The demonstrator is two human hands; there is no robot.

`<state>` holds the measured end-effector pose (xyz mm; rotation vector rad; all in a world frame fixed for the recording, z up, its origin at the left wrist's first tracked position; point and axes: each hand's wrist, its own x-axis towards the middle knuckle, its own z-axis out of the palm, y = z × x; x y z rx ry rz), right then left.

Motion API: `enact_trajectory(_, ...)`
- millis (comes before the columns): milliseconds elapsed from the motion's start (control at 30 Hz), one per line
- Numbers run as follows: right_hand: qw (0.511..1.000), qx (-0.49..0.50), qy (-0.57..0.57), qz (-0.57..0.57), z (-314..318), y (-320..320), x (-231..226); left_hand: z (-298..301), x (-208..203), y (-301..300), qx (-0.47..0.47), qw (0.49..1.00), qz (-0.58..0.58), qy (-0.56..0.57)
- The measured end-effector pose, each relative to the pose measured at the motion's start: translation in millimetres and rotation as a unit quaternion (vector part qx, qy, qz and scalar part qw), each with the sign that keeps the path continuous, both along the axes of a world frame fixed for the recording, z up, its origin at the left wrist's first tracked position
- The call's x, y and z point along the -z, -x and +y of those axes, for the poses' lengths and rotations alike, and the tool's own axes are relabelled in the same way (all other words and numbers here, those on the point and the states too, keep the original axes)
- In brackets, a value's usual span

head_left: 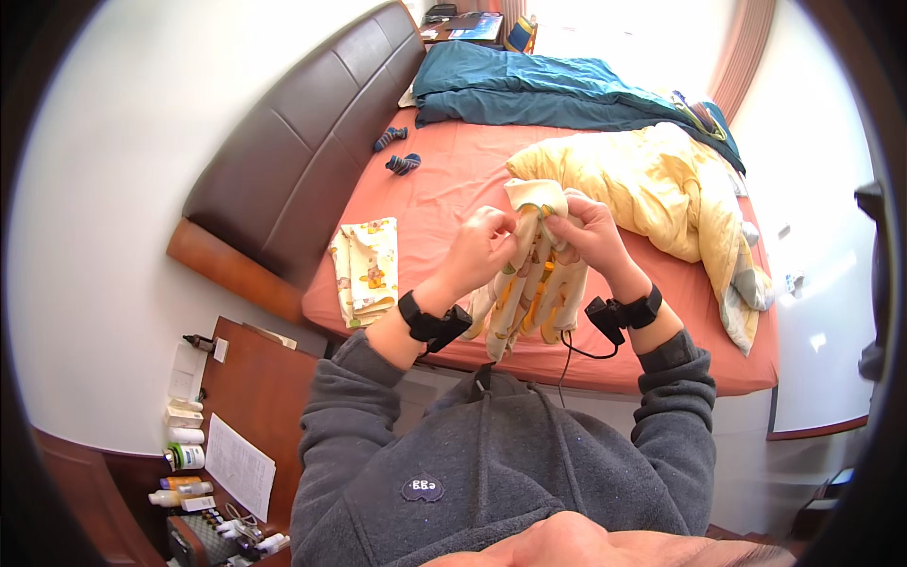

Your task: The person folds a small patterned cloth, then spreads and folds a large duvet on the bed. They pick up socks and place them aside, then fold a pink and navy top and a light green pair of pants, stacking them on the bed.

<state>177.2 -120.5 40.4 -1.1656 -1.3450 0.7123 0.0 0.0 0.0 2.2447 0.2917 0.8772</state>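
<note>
In front of me hangs a cream pajama top (529,283) with a yellow and brown print and a pale collar, above the near part of the bed. My right hand (588,231) pinches it just below the collar. Curled fingers of my left hand (487,248) are closed at its left edge, partly hiding what they grip. The lower part falls in loose folds. A folded cloth (367,271) with a similar print lies on the bed to the left.
A salmon sheet covers the bed (463,156), with a brown padded headboard (312,142) at left. Two striped socks (403,164) lie near it. A yellow quilt (642,189) and teal quilt (548,80) are bunched beyond. A wooden cabinet (255,369) holds paper and bottles.
</note>
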Motion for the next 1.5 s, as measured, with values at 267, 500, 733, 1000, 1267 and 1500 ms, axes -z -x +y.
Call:
enact_trajectory(267, 0.998, 0.058, 0.034, -0.001, -11, -38, -3, 57, -31, 59, 0.034, 0.912, -0.018, 0.407)
enact_trajectory(500, 0.997, 0.06, 0.045, -0.028, -20, -64, -33, 63, -75, 87, 0.015, 0.964, 0.116, 0.238)
enact_trajectory(733, 0.981, -0.029, 0.154, -0.112, -26, -66, -62, 53, -95, 97, 0.146, 0.934, 0.11, 0.307)
enact_trajectory(1000, 0.986, -0.028, 0.1, -0.129, 21, -84, -66, 81, -99, 79, 0.244, 0.836, 0.108, 0.479)
enact_trajectory(1267, 0.985, 0.149, 0.011, -0.082, 62, -8, -53, 51, -77, -5, 0.013, 0.955, -0.085, 0.284)
enact_trajectory(1500, 0.985, -0.064, 0.078, 0.142, 49, 22, -49, 1, -89, -15, 0.061, 0.982, -0.06, 0.166)
